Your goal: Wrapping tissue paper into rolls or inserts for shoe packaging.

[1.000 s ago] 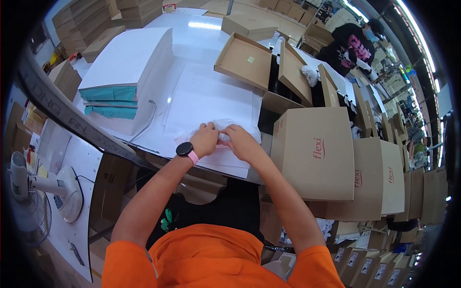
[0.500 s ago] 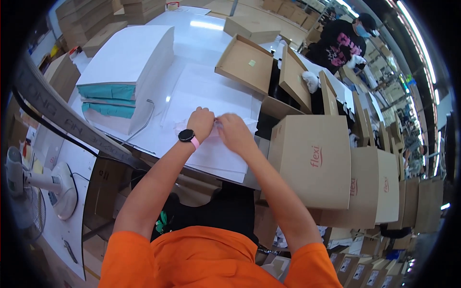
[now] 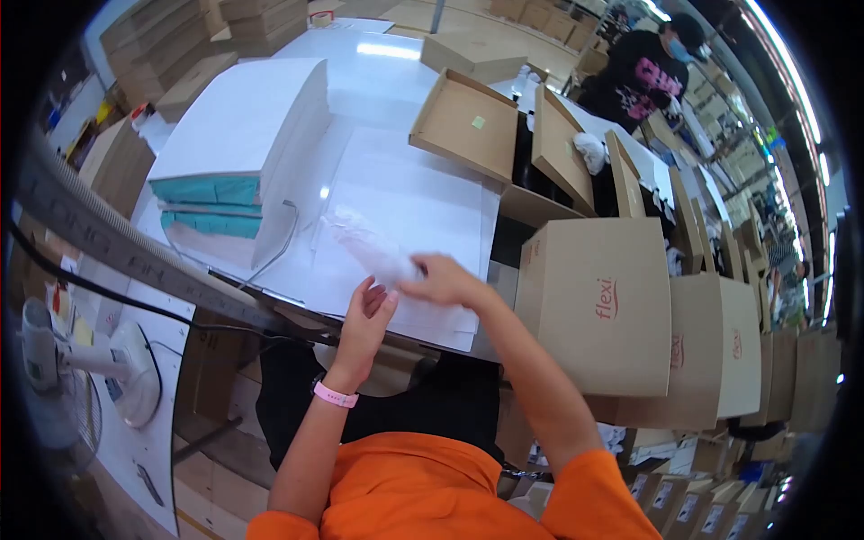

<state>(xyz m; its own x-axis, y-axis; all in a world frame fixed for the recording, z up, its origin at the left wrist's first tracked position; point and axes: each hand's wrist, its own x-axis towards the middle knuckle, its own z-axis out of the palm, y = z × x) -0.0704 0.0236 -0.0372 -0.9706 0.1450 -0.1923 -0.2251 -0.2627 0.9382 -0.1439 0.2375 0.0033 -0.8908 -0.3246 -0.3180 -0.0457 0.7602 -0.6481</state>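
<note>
A crumpled strip of thin white tissue paper (image 3: 364, 243) slants over flat white sheets (image 3: 409, 184) on the table, its near end blurred. That end is in my right hand (image 3: 441, 279), whose fingers are bent round it; some dark part shows by the fingertips, too small to name. My left hand (image 3: 364, 319) is nearer to me at the table edge, palm up, fingers loosely curled and apart, with nothing seen in it. A pink-banded watch is on that wrist.
A tall stack of white paper (image 3: 238, 117) with teal wrapping stands on the left, a bent metal rod (image 3: 286, 234) beside it. Open brown cartons (image 3: 594, 306) line the right side. A metal post crosses at left, near a white device (image 3: 130, 369). Another person (image 3: 634, 72) works beyond.
My left hand has drawn back toward me off the tissue paper and turned palm up. My right hand has moved slightly nearer, and the tissue paper now stretches out long.
</note>
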